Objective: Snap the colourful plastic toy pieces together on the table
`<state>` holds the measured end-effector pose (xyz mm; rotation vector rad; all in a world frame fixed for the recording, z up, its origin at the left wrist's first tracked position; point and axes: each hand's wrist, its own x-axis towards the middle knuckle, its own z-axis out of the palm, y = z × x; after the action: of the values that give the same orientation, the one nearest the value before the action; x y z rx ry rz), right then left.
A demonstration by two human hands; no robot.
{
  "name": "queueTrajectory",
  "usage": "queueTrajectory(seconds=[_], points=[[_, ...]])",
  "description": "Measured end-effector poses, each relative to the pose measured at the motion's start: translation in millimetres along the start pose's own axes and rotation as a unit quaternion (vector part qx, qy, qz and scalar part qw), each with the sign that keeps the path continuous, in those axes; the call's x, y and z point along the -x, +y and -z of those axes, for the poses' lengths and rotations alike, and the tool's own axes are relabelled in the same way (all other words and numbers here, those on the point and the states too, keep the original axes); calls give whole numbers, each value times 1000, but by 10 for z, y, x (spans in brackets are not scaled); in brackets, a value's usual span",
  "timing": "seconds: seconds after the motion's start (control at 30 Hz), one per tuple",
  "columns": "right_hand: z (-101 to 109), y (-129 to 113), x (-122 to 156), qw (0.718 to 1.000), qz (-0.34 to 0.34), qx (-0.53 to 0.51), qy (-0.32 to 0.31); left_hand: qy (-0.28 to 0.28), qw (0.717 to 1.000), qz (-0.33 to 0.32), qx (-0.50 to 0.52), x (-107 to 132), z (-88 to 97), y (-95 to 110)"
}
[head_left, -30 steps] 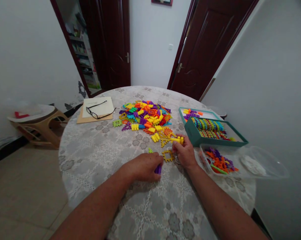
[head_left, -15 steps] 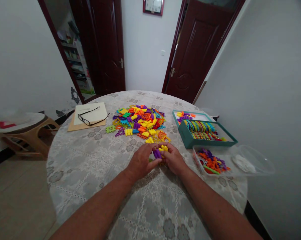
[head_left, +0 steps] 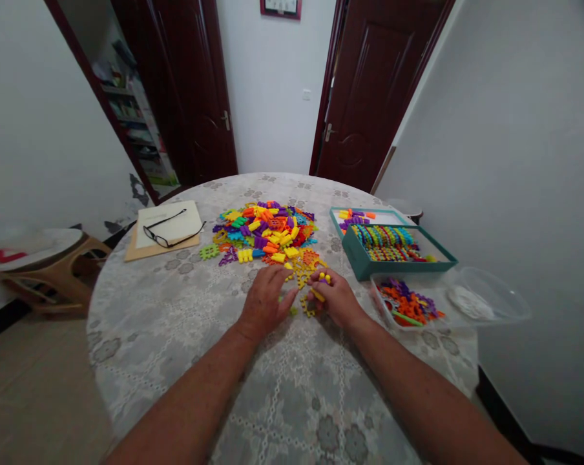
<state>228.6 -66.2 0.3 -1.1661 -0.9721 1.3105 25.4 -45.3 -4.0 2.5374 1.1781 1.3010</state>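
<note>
My right hand point(head_left: 339, 301) is closed round small yellow and purple building blocks point(head_left: 318, 295), with yellow knobs showing above its fingers. To its left, my left hand point(head_left: 265, 301) is apart from it, thumb and fingers spread, and I see nothing held in it. Yellow gear-shaped pieces point(head_left: 307, 307) lie on the table between the two hands. Just beyond my fingertips is a heaped pile of colourful plastic building pieces point(head_left: 272, 226), some peg-like, others flat and toothed. Part of what my right hand holds is hidden by its fingers.
A green box point(head_left: 398, 266) with rows of coloured pieces stands at the right, by a shallow lid point(head_left: 364, 218) with loose blocks. Nearer is a clear plastic container point(head_left: 384, 316) of orange and purple pieces. Glasses point(head_left: 168, 240) lie on papers point(head_left: 141, 248) at the left.
My hands, earlier together around purple and yellow blocks, have parted. The left has drawn away leftward with its fingers spread; the right keeps hold of the blocks. The view has shifted slightly.
</note>
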Motion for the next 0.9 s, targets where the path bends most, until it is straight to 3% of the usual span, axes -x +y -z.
queueTrajectory(seconds=[0.07, 0.17, 0.3, 0.9], points=[[60, -14, -52, 1000, 4, 0, 24, -14, 999, 27, -35, 10, -21, -121], [99, 7, -98, 999, 6, 2, 34, -81, 994, 33, -63, 39, -80, -246], [79, 65, -86, 999, 17, 31, 22, -143, 985, 42, -85, 54, -131, -251], [100, 91, -12, 998, 21, 61, 5, -141, 982, 108, -65, -12, -114, -91]])
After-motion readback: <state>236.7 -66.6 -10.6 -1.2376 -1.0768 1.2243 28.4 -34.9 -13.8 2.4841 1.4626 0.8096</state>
